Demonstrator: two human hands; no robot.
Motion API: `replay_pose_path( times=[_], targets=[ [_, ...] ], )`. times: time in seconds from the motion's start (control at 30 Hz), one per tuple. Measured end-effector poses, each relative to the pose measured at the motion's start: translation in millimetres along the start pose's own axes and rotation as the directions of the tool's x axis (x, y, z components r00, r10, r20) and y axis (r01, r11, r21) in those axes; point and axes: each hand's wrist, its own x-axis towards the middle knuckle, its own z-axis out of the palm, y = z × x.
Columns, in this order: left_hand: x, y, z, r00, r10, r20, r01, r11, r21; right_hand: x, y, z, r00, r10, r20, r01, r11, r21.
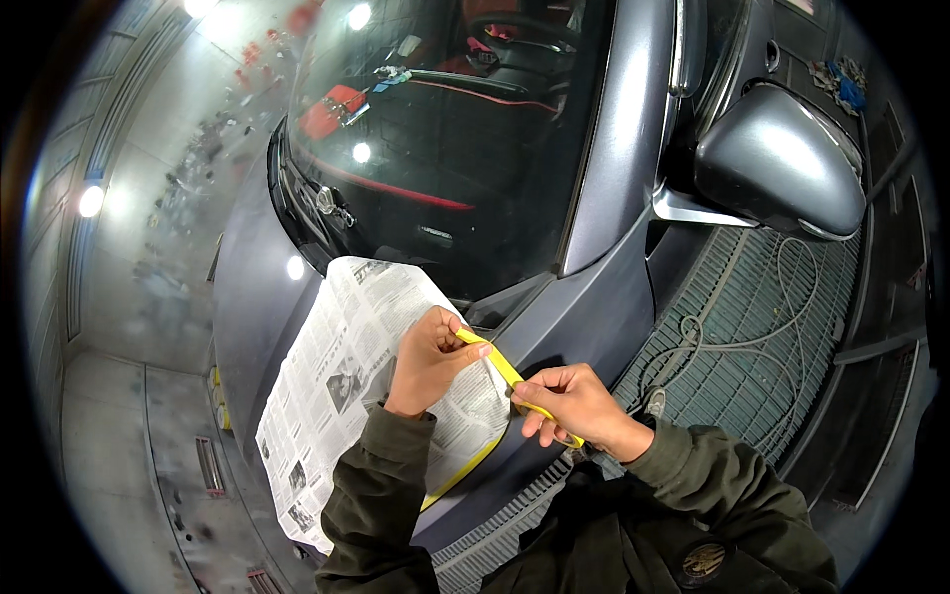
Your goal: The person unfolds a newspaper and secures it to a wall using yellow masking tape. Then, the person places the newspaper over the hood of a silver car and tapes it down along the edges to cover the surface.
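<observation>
A sheet of newspaper (307,396) lies over the grey car's hood (247,287), just below the windshield. Yellow masking tape (503,367) stretches between my two hands along the sheet's right edge. My left hand (429,358) is closed over the paper, pinching the tape's upper end between thumb and fingers. To its right, my right hand (576,404) grips the lower part of the same tape, above the fender. The roll, if it is in that hand, is mostly hidden by the fingers. Another yellow strip (465,473) runs along the paper's lower right edge.
The windshield (445,148) rises beyond the paper, with a side mirror (782,163) sticking out at the right. A pale hose (693,342) lies coiled on the grated floor (643,361) beside the car. A light-coloured wall (148,228) curves along the left.
</observation>
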Motion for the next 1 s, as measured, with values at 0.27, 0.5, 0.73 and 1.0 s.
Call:
replay_pose_path(
  times=[0.27,0.5,0.73,1.0],
  targets=[
    [-1,-9,3,0.996,0.064,-0.066,-0.056,0.992,0.110,6,3,2,0.999,0.013,-0.035,-0.012,1.000,0.026],
    [-4,-6,7,0.987,0.074,-0.142,-0.054,0.989,0.136,10,6,5,0.998,0.018,-0.053,-0.015,0.999,0.046],
    [-3,-1,3,0.989,0.035,-0.143,0.004,0.966,0.258,11,10,5,0.998,0.045,-0.034,-0.041,0.993,0.109],
    [0,0,3,0.984,0.035,-0.174,0.010,0.968,0.249,11,8,4,0.998,0.049,-0.028,-0.046,0.993,0.112]
  ],
)
